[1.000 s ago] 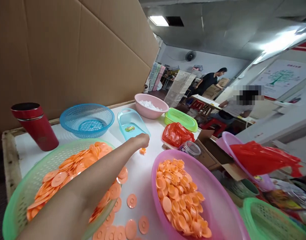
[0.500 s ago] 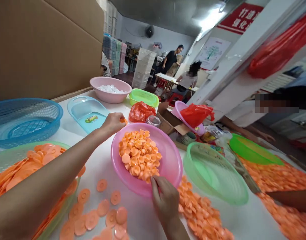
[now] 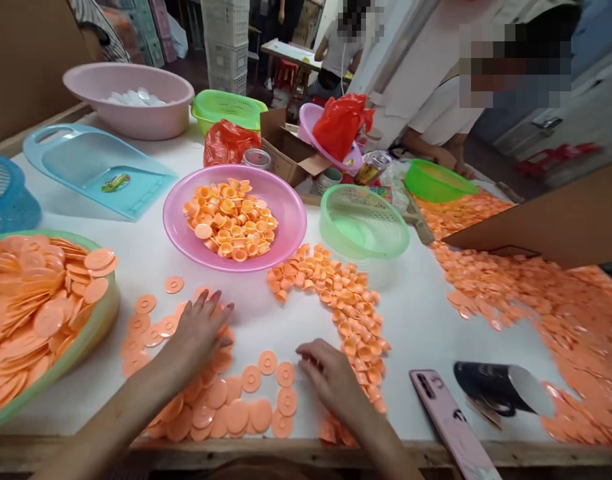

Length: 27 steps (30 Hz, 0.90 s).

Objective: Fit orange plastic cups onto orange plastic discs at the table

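While down among orange plastic discs, left hand splayed open on them, right hand half-curled, hold unclear.

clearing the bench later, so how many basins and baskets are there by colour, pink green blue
Pink: 3 (pale pink basin, pink basin of orange cups, pink basin under the red bag)
Green: 4 (green basin of orange discs, bright green basket, pale green mesh basket, bright green bowl)
Blue: 2 (blue mesh basket, pale blue tray)
Total: 9
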Each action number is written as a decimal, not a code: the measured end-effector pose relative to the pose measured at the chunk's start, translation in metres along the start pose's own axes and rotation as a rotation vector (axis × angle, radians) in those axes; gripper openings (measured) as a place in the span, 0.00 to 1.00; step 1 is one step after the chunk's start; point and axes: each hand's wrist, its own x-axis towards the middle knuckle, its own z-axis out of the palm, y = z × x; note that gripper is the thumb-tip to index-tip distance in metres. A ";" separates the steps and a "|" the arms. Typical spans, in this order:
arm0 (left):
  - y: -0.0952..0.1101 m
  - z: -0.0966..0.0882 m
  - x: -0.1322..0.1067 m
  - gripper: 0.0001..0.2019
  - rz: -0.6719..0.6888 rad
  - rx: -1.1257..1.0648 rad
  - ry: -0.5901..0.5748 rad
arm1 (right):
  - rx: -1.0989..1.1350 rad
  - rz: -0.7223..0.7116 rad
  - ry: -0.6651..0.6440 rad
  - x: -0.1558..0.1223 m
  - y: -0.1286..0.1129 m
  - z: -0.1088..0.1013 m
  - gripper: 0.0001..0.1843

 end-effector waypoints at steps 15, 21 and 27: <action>0.027 0.068 0.039 0.21 0.084 -0.155 0.488 | -0.113 -0.088 0.342 0.095 -0.006 0.019 0.08; 0.009 0.061 0.022 0.13 0.051 -0.256 0.570 | -0.172 -0.082 0.297 0.108 0.012 0.022 0.09; 0.033 0.047 0.035 0.10 -0.020 -0.247 0.466 | -0.053 -0.076 0.227 0.089 0.032 0.016 0.08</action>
